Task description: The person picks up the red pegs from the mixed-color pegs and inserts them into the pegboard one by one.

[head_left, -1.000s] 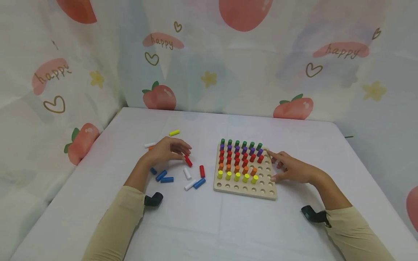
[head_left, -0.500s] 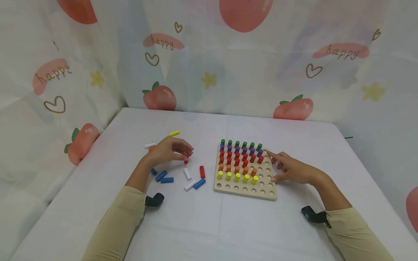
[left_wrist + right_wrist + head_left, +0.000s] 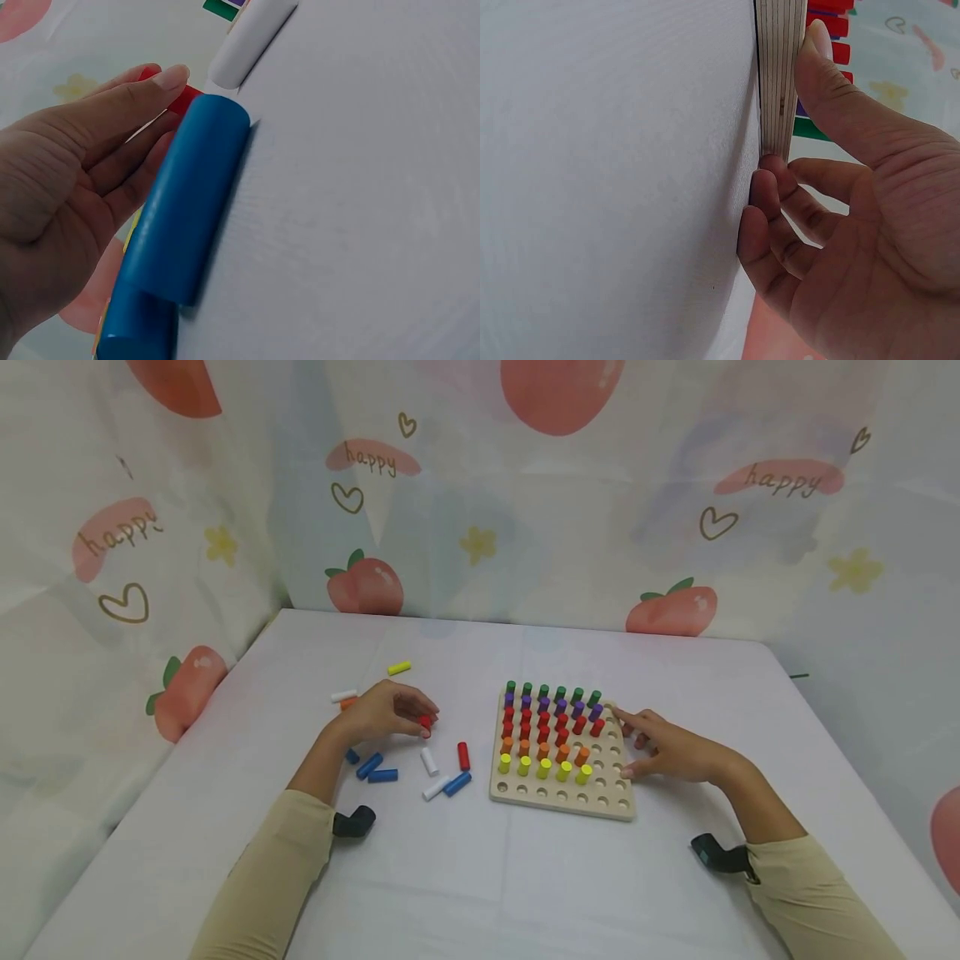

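My left hand (image 3: 386,708) pinches a small red peg (image 3: 425,722) between thumb and fingers, just over the table left of the board. In the left wrist view, the thumb lies along this peg and part of it is hidden behind a blue peg (image 3: 187,202). The wooden pegboard (image 3: 555,806) bears rows of green, purple, red, orange and yellow pegs, with bare holes along its right and near sides. My right hand (image 3: 675,750) holds the board's right edge. In the right wrist view, its thumb presses on the board's top while a fingertip touches the side.
Loose pegs lie around my left hand: another red peg (image 3: 463,756), white pegs (image 3: 429,762), several blue pegs (image 3: 382,776), an orange peg (image 3: 348,702) and a yellow peg (image 3: 399,667) farther back. A white cloth (image 3: 480,893) covers the table, and a printed curtain (image 3: 480,485) stands behind.
The red peg in my left hand has turned from slanting to roughly upright and now sits deeper between the fingers. My right hand and the pegboard stay in place.
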{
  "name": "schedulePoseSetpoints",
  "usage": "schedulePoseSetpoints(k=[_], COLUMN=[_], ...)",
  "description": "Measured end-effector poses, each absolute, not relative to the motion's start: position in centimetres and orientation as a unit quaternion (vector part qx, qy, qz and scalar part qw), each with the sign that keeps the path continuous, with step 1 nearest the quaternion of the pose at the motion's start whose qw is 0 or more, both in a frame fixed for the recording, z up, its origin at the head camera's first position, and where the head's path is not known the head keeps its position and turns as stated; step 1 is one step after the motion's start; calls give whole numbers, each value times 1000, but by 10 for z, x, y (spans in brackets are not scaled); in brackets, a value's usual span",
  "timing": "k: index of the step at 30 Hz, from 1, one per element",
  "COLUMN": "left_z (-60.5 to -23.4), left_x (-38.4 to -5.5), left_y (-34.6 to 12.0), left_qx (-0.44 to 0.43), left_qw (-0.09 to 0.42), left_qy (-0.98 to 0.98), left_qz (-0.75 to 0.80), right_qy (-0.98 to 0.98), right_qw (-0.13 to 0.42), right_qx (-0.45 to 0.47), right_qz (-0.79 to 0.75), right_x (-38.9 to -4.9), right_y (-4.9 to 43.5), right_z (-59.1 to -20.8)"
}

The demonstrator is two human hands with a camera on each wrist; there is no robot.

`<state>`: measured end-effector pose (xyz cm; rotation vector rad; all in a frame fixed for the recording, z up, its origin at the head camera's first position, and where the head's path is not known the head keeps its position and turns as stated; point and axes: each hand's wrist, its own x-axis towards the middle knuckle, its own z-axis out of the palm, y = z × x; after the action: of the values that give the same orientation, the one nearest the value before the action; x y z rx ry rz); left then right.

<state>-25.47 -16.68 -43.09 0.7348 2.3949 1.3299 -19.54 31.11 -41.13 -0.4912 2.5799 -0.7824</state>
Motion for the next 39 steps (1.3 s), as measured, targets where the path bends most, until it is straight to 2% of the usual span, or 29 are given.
schedulePoseSetpoints(k=[22,39], left_z=[-432,-413], left_x=[-255,-259], left_y=[-168,-153], left_qx=[246,255], left_qw=[136,101], left_qy=[849,852], left_qz=[447,445], right_qy=[920,922], right_qw=[200,196], right_qx=[-174,-174], right_qz=[-289,-284], right_x=[-193,-192], right_y=[311,311], right_z=[-410,-409])
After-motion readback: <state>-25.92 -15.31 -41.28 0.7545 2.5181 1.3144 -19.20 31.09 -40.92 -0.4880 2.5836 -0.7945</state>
